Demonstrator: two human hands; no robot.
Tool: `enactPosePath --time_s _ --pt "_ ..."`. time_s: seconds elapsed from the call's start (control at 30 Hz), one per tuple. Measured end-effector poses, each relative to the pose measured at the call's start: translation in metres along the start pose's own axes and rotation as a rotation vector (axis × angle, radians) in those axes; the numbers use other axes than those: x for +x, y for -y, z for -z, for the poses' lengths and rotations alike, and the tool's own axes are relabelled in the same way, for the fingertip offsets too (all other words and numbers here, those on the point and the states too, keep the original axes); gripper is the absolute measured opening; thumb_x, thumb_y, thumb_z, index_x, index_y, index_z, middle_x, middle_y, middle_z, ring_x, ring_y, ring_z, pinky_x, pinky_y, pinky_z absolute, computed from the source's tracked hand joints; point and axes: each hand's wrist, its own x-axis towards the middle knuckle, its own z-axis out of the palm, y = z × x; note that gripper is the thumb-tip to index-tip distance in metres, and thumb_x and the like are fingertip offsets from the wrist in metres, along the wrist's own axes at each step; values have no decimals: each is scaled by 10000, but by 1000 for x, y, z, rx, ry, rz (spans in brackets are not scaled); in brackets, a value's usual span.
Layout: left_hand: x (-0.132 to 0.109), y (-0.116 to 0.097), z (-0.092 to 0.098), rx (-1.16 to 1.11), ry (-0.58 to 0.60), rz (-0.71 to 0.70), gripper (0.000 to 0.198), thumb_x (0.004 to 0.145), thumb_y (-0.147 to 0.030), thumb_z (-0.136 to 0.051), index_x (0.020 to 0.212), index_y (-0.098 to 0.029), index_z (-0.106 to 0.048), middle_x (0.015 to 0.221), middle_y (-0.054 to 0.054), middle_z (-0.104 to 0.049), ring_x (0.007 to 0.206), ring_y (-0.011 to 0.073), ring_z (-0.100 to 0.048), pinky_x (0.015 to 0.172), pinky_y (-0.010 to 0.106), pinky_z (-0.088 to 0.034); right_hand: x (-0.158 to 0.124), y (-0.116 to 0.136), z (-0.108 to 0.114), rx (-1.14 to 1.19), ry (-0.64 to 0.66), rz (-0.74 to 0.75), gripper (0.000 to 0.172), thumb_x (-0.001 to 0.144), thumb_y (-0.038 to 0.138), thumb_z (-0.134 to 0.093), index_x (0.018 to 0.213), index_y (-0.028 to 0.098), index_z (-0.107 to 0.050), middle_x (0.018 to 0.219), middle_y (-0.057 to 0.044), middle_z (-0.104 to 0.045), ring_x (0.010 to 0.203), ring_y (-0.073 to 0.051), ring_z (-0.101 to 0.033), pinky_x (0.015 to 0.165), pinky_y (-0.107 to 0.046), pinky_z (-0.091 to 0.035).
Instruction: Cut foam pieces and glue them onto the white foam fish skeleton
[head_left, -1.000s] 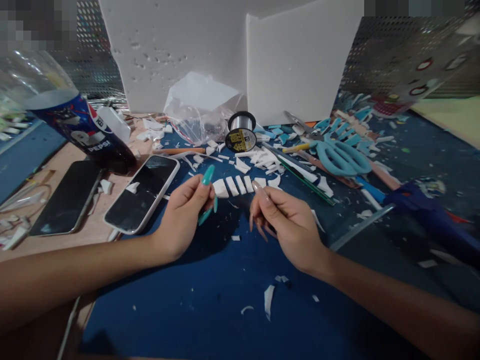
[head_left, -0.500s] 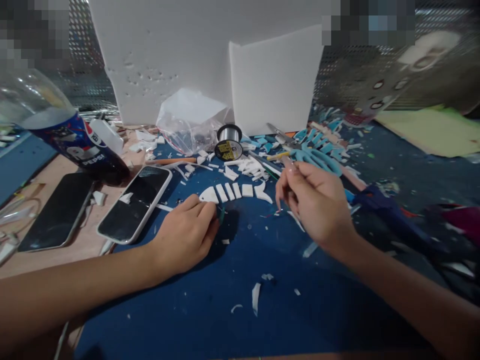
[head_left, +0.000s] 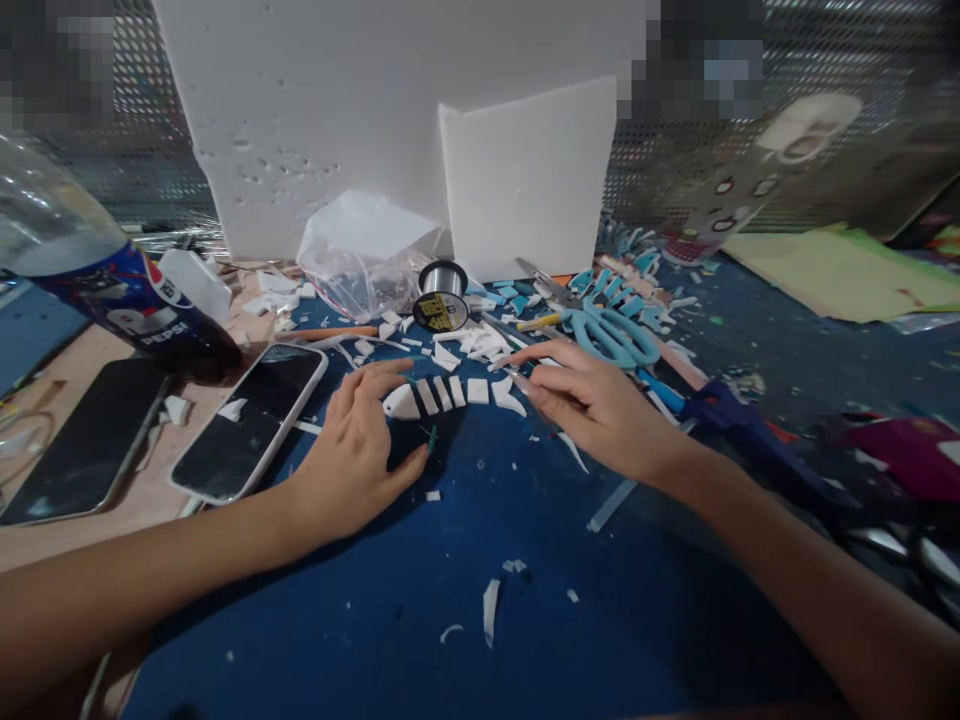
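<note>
A fish made of separate white foam pieces lies in a shallow arc on the blue table surface: a head point(head_left: 403, 403), several narrow body strips point(head_left: 442, 393), a squarish piece point(head_left: 478, 391) and a forked tail point(head_left: 509, 398). My left hand point(head_left: 365, 425) is open around the head, fingers above it and thumb below. Dark green nails show on it. Over the tail, the fingertips of my right hand point(head_left: 581, 400) reach in from the right, stretched and slightly apart, with nothing visible between them. Whether they touch the tail is unclear.
White foam scraps point(head_left: 472, 345), a spool of clear line point(head_left: 442, 297), blue-handled scissors point(head_left: 611, 330) and a plastic bag point(head_left: 360, 260) lie behind. Two phones point(head_left: 251, 420) and a tilted Pepsi bottle point(head_left: 142, 310) are at left. A dark blue tool point(head_left: 757, 435) lies at right.
My left hand has opened from its curled position beside the fish head. My right hand has moved left and lower to the tail, its fingers going from pinched to stretched. The view shifted slightly.
</note>
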Motion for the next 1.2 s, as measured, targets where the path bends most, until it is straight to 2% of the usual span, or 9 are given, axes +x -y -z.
enactPosePath --time_s 0.13,0.23,0.3,0.4,0.6,0.8,0.97,1.1,1.2 --pt "-1 3 -3 -48 37 128 449 787 -292 -530 1113 -158 -251 1217 178 -374 1170 311 -397 931 502 -401 -2 -4 5 -38 212 -26 357 904 331 -395 636 185 -580 1325 -71 -376 789 -187 -582 657 -388 -452" --pt "-2 6 -4 -89 68 223 422 793 -315 -516 1099 -169 -265 1158 163 -393 1110 297 -454 878 475 -445 -2 -4 7 -43 275 -84 378 908 351 -380 652 186 -604 1344 -56 -354 645 -122 -567 607 -379 -459" --pt "-2 7 -4 -125 86 264 392 801 -312 -503 1087 -183 -268 1128 150 -404 1021 276 -512 798 446 -488 -2 -5 6 -37 266 -111 365 912 345 -376 684 191 -616 1326 -58 -367 651 -119 -566 614 -374 -465" --pt "-2 7 -3 -167 107 299 364 804 -291 -491 1073 -194 -265 1123 145 -405 933 249 -550 717 413 -513 -2 -7 3 -27 229 -116 334 913 331 -380 733 207 -633 1281 -63 -402 808 -181 -579 658 -370 -470" --pt "-1 5 -3 -160 80 259 330 787 -233 -484 1046 -177 -289 1086 138 -421 1037 266 -482 847 455 -460 -2 -8 2 -9 164 -93 325 914 319 -385 750 205 -641 1236 -74 -436 809 -182 -568 643 -355 -459" --pt "1 2 1 -170 95 230 359 786 -242 -494 1072 -177 -287 1121 147 -410 1063 274 -463 832 467 -466 0 -7 -3 98 147 -65 314 918 331 -387 841 213 -668 1276 -73 -411 703 -118 -560 600 -308 -465" --pt "3 1 1 -213 110 170 391 796 -278 -526 1086 -195 -275 1195 150 -402 1146 282 -423 917 500 -423 1 -9 -5 119 99 -36 306 923 295 -382 854 215 -669 1191 -86 -489 672 -120 -548 557 -292 -451" --pt "3 5 -4 -275 89 174 367 807 -257 -532 1075 -209 -285 1199 148 -419 1148 289 -442 902 516 -439 3 -11 -5 121 64 -32 284 920 277 -391 889 219 -667 1179 -91 -504 565 -86 -496 520 -288 -438" --pt "3 6 -5 -316 91 171 349 813 -224 -527 1069 -214 -290 1204 142 -429 1130 281 -466 889 518 -451 3 -11 -4 126 68 -39 279 920 268 -392 889 223 -666 1174 -81 -512 595 -94 -510 549 -294 -448"
